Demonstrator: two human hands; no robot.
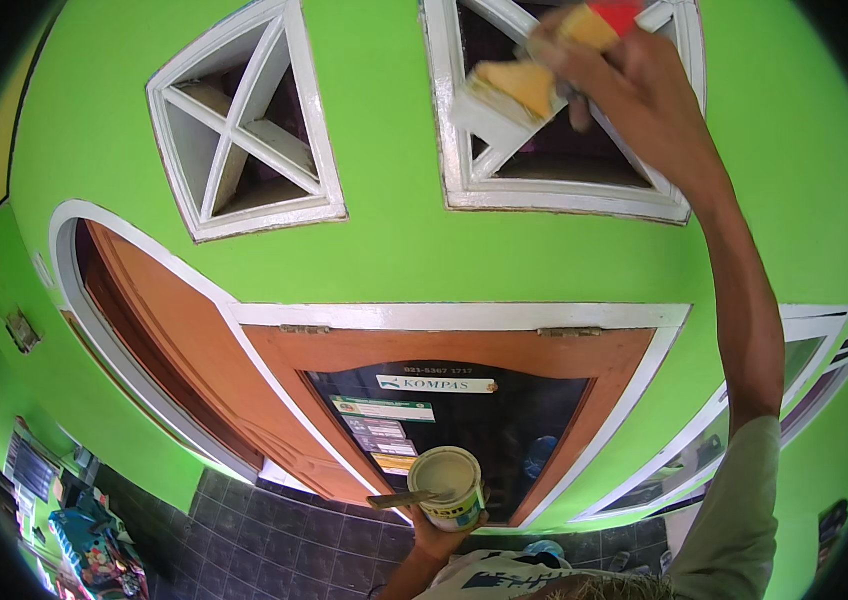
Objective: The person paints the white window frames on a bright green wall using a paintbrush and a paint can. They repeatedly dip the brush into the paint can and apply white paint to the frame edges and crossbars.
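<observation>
My right hand [622, 79] is raised at the upper right and grips a paintbrush [517, 86] with a yellow and red handle. Its blurred, white-coated bristles lie over the lower left of a white-framed vent opening [566, 196]; whether they touch the wood cannot be told. Low in the middle, my left hand [439, 536] holds an open paint can [454, 514] from below. Pale paint [448, 472] shows inside it, and a flat wooden stick [401, 499] leans over its rim. The can's label bears writing.
Another white vent frame [270, 223] with crossed bars sits in the green wall [386, 255]. Below are a brown-framed window [454, 345] with stickers on dark glass and a brown door [176, 300]. Dark tiles [281, 532] cover the floor. Colourful cloth [97, 536] lies at lower left.
</observation>
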